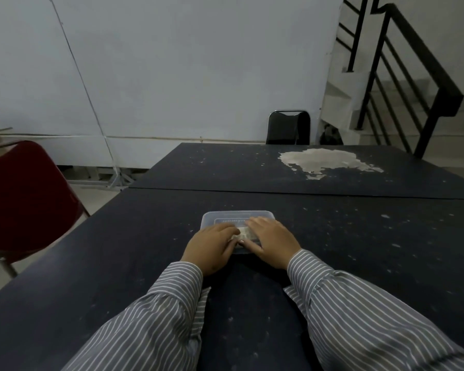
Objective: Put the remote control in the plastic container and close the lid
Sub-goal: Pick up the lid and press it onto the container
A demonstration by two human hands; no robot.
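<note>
A clear plastic container with its lid on top sits on the dark table in front of me. Both hands rest flat on the lid. My left hand covers the near left part, fingers pointing right. My right hand covers the near right part, fingers spread and pointing left. A pale object, likely the remote control, shows through the lid between my fingers. Most of it is hidden by my hands.
A dark red chair stands to the left of the table. A black chair sits at the far end. A second table with a worn pale patch adjoins beyond. Stairs with a black railing rise at right.
</note>
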